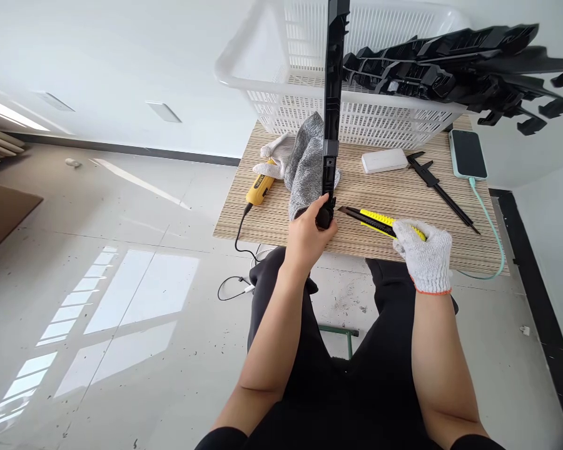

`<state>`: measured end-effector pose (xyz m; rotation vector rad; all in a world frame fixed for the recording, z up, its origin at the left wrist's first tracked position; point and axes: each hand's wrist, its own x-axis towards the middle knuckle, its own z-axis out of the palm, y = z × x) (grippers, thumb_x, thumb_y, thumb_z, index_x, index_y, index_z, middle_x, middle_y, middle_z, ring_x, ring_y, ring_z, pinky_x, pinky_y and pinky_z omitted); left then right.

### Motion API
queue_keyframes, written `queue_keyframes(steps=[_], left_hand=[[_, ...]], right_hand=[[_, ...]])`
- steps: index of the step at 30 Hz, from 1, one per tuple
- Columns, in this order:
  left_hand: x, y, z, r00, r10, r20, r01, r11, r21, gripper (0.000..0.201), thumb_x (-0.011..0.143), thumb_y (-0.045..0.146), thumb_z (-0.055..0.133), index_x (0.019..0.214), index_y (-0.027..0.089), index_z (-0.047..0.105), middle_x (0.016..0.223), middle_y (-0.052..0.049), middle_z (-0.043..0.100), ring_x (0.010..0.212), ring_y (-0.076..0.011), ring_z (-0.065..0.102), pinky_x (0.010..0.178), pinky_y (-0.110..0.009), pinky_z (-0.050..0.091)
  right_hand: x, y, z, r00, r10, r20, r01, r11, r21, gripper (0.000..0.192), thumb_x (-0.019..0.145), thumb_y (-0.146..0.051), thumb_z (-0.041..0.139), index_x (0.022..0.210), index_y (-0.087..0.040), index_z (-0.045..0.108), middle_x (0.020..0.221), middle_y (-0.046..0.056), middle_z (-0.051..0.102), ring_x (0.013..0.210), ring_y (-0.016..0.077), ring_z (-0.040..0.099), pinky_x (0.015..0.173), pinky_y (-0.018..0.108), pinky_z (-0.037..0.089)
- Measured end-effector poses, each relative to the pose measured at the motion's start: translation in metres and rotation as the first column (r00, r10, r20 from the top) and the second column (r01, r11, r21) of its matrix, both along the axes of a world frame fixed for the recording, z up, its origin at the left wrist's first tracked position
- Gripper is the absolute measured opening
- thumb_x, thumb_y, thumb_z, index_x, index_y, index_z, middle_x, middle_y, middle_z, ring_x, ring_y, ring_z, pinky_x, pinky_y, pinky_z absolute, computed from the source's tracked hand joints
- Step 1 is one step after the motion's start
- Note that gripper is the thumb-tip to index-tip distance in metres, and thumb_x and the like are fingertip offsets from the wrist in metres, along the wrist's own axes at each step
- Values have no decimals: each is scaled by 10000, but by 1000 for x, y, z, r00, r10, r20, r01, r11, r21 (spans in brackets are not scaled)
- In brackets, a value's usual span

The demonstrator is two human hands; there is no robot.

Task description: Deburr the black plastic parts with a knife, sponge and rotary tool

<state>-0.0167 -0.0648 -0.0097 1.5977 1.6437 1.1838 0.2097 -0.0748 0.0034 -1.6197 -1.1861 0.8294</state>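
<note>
the top of the black strip (333, 94) runs out of the frame, and its lower end is hidden inside the bare left hand (309, 234), which is closed around it at the near edge of the table (272, 219). the front of the knife (380, 222) shows as a dark tip and a ribbed yellow body; its rear half is covered by the right hand (425, 256), in a white knit glove with an orange cuff, wrapped tight on the handle. the two hands sit apart, the strip held upright on the left, the knife lying low and pointing toward the strip's base, its tip just beside the left thumb. the strip is long, narrow, matte black plastic with clips and notches along one edge. behind it a grey glove (307, 165) is draped on the table, partly masking a white glove (274, 153) and a yellow tool (260, 187) whose black cord drops off the edge. a white basket (380, 119) holds a heap of black parts (455, 72), cut off at the right. a white box (383, 160), a black caliper (438, 187) and a phone (468, 154) on a green cable lie farther right.
</note>
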Motion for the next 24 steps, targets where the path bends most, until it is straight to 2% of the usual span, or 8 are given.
queue_keyframes(steps=[3,7,14,19,24], left_hand=[[0,0,1,1000,7,-23,-8,1000,-16,510,843,212,709,1348,255,643,924,-4,769,701,-163,690,803,-332,581],[0,0,1,999,7,-52,-8,1000,-23,523,842,218,713,1358,255,635,970,-13,775,759,-172,714,821,-325,580],[1,0,5,995,17,-101,-22,998,-53,527,843,222,712,1362,266,630,934,8,777,729,-154,709,792,-301,588],[-1,1,4,998,10,-62,-16,996,-85,534,838,234,719,1364,274,633,872,9,765,756,-179,732,783,-324,601],[-3,2,-3,1000,5,18,-4,999,-43,531,816,226,741,1338,265,651,898,-4,774,779,-196,743,812,-351,613]], right_hand=[[2,-1,-1,1000,-25,-18,26,1000,4,284,769,-448,755,802,-166,764,516,-18,552,445,124,530,416,256,441],[5,-2,-3,1000,23,-4,-23,1000,-5,254,775,-420,754,812,-168,763,510,-22,556,445,125,537,419,253,432],[1,-3,-4,995,85,53,-85,996,8,297,790,-442,750,882,-165,804,539,0,603,486,153,595,449,268,470],[-3,-4,-3,999,28,42,-30,998,54,339,795,-465,734,908,-155,811,547,4,617,487,163,618,479,287,512],[-6,-6,1,998,57,24,-57,998,26,321,782,-457,751,907,-169,815,523,-12,600,494,157,623,466,267,494]])
